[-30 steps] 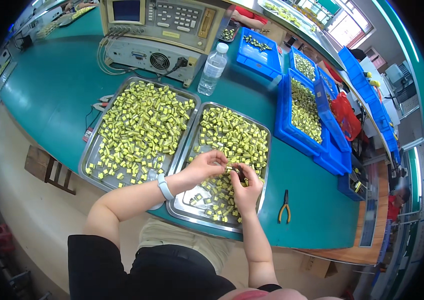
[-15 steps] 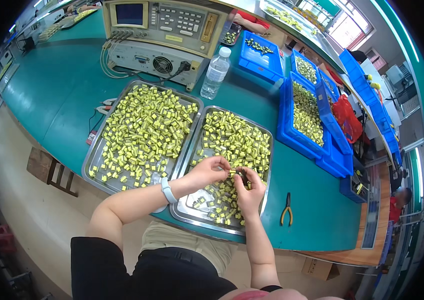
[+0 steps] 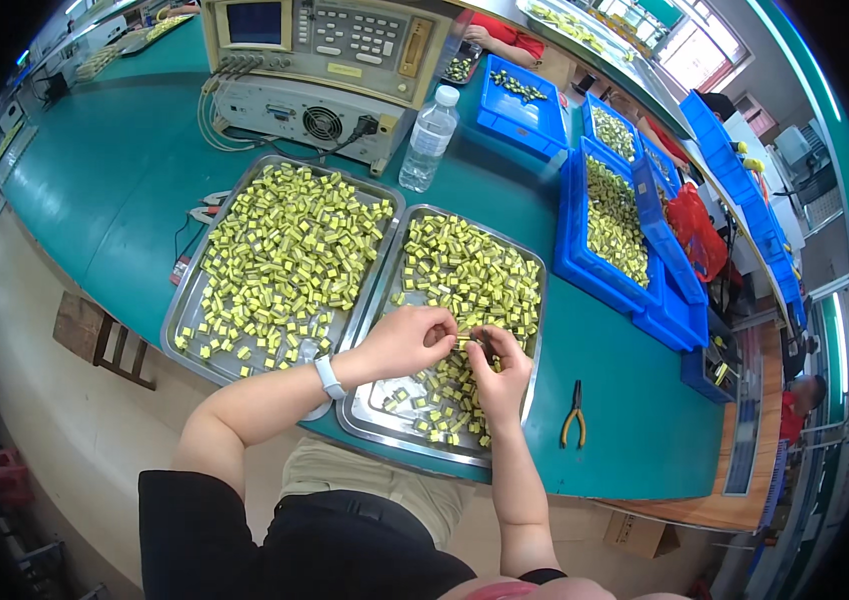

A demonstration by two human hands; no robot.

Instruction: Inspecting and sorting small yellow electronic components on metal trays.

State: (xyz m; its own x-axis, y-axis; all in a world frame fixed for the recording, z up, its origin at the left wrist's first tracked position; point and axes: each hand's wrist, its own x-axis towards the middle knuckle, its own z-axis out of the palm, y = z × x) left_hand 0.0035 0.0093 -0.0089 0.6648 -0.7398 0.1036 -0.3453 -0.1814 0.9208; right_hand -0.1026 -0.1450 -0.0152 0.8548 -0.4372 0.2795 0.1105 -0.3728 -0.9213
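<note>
Over the right-hand metal tray [image 3: 370, 428], my left hand [image 3: 407, 343] and my right hand [image 3: 501, 376] meet with their fingertips almost touching. Between them is a small yellow-wrapped electronic component [image 3: 464, 341], which looks like a tiny transformer. Thumb and finger of my left hand are pinched at its left side. On its right side, the fingers of my right hand are bent around it and partly hide it. Many more such yellow components [image 3: 475, 265] lie loose in this tray, under and around both hands. A pale band is on my left wrist.
A second metal tray [image 3: 177, 325] full of yellow components adjoins on the left. Behind stand a bench test instrument [image 3: 345, 45] with cables and a water bottle [image 3: 430, 140]. Blue bins [image 3: 570, 225] of parts line the right; pliers [image 3: 574, 415] lie nearer. Another person's arm [image 3: 505, 42] shows at the back.
The hands stay together over the right-hand tray with slight finger movement around the component. The whole view has shifted a little.
</note>
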